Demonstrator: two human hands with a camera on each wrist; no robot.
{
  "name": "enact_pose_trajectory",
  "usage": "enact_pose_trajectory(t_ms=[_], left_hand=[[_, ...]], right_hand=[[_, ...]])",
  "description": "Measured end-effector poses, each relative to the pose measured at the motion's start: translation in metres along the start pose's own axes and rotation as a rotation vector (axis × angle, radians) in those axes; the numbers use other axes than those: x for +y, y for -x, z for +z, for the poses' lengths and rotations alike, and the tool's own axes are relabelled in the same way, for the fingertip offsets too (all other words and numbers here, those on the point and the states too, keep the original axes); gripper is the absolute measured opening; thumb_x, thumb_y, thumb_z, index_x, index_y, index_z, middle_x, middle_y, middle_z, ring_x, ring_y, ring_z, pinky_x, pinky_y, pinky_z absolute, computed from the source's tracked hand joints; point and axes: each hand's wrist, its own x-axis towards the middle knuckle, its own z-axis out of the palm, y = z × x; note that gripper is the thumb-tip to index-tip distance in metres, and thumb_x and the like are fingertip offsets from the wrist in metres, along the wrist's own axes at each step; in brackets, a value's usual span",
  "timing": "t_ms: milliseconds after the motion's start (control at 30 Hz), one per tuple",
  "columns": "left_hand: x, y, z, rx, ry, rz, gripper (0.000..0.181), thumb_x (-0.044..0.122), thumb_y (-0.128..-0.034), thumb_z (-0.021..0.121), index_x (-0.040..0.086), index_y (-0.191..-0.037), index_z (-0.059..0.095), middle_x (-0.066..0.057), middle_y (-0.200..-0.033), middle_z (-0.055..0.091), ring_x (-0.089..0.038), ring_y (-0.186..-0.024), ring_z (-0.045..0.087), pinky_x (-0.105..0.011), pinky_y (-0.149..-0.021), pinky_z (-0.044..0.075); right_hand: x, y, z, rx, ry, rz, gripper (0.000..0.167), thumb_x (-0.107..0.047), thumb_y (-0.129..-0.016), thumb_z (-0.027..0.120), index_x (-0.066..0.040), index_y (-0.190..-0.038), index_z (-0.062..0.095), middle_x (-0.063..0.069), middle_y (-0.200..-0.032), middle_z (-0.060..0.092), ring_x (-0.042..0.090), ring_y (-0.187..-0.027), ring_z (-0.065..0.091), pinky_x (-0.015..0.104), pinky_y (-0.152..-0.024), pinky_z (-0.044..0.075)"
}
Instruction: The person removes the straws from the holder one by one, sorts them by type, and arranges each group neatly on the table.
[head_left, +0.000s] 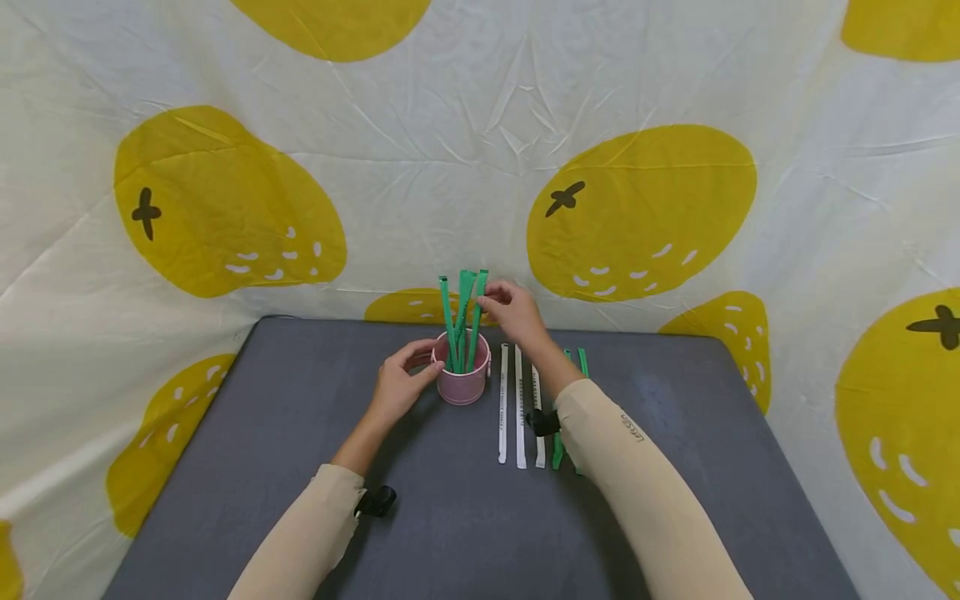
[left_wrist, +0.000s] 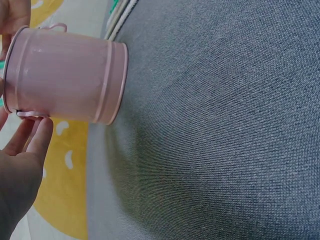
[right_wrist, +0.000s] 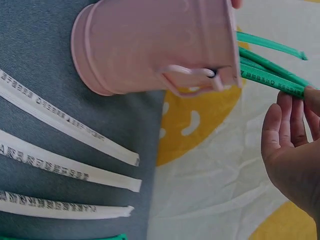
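A pink bucket [head_left: 461, 387] stands upright near the table's back edge, with several green wrapped straws [head_left: 448, 321] leaning in it. My left hand [head_left: 397, 387] holds the bucket's left side at the rim; in the left wrist view its fingers touch the bucket [left_wrist: 65, 75] by the small handle loop. Above the rim on the right, my right hand [head_left: 517, 315] pinches the upper part of one green straw [right_wrist: 272, 79] between thumb and fingers. That straw's lower end is inside the bucket, hidden in the right wrist view by the wall.
Right of the bucket, three white wrapped straws [head_left: 503, 408] lie side by side on the dark grey table [head_left: 465, 517]. More green straws [head_left: 582, 360] lie beyond them, partly under my right forearm. A white cloth with yellow fruit shapes [head_left: 450, 108] hangs behind the table.
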Motion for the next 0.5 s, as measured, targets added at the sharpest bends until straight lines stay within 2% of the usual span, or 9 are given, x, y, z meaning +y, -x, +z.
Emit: enact_pose_trajectory(t_ms=[200,400,500], left_hand=[[-0.003,-0.001,0.0,0.006,0.008,-0.016,0.045,0.007,-0.0941,0.075,-0.007,-0.135,0.062,-0.033,-0.134,0.062,-0.05,-0.124,0.06,-0.068,-0.11,0.042],[-0.025,-0.008,0.0,0.013,-0.003,-0.012,0.046,0.009,-0.0939,0.076,-0.004,-0.136,0.063,-0.031,-0.134,0.063,-0.048,-0.124,0.061,-0.068,-0.11,0.041],[-0.03,-0.009,0.0,0.018,-0.007,0.009,0.047,0.012,-0.0933,0.078,-0.001,-0.136,0.063,-0.029,-0.134,0.064,-0.047,-0.124,0.062,-0.066,-0.11,0.044]], right_hand=[[-0.01,0.002,-0.016,-0.001,-0.032,-0.01,0.029,-0.015,-0.102,0.067,0.003,-0.124,0.065,0.012,-0.109,0.067,0.036,-0.106,0.068,0.035,-0.086,0.062],[-0.021,0.003,-0.036,0.035,-0.1,-0.074,0.027,-0.013,-0.101,0.068,0.006,-0.12,0.064,0.003,-0.1,0.066,0.016,-0.091,0.068,0.031,-0.083,0.063],[-0.027,0.005,-0.05,0.062,-0.158,-0.086,0.025,-0.012,-0.101,0.067,0.005,-0.119,0.063,-0.003,-0.096,0.065,0.009,-0.087,0.067,0.026,-0.081,0.062]])
